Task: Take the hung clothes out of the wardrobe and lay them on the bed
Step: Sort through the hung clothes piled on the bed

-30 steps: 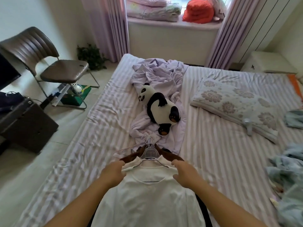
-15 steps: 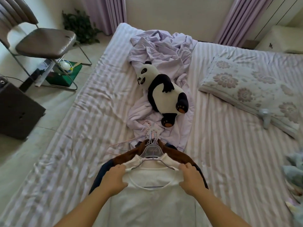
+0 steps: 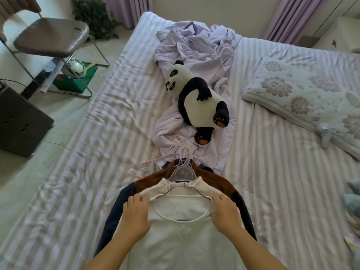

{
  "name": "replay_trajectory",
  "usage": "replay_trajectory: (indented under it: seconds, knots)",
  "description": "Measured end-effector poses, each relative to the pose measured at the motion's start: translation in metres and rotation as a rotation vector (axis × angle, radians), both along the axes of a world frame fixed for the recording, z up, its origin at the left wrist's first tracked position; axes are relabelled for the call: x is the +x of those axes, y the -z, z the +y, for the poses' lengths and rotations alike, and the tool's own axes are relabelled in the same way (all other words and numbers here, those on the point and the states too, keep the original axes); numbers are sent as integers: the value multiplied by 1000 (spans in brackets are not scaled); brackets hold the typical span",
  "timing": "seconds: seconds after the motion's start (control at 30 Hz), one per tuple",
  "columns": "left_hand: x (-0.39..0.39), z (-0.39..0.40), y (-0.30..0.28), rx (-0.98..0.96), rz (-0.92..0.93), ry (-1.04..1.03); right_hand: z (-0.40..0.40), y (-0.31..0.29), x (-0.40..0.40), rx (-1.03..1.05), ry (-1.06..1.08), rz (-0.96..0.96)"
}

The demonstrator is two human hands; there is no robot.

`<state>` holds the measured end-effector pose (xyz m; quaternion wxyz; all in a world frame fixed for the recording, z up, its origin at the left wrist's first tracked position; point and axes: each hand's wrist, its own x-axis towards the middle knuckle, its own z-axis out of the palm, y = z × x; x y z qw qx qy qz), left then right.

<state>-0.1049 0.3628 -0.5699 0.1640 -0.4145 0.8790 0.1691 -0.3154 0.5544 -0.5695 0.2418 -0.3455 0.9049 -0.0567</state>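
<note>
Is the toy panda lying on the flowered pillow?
No, the toy panda lies on the crumpled lilac sheet, apart from the pillow.

Two forearms and hands of one person, seen from above, entering from the near edge. Left hand and right hand: both bare, without gloves, rings or watch. Both forearms are uncovered along their whole visible length; no sleeve or cuff reaches into view. Fingernails short and unpainted where they show. Wrists carry no band or strap. The rest of the body lies outside the frame.
</note>
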Motion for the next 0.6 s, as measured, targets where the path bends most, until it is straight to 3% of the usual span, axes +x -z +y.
replay_trajectory:
  seconds: [0.1, 0.2, 0.6]
  knots:
    - [1, 5, -8, 23, 8, -17, 0, -6, -1, -53, 95, -64]
    - [7, 10, -22, 138, 157, -98, 11, -12, -4, -105, 158, -152]
    - [36, 34, -113, 159, 264, -77, 52, -108, 30, -168, 99, -172]
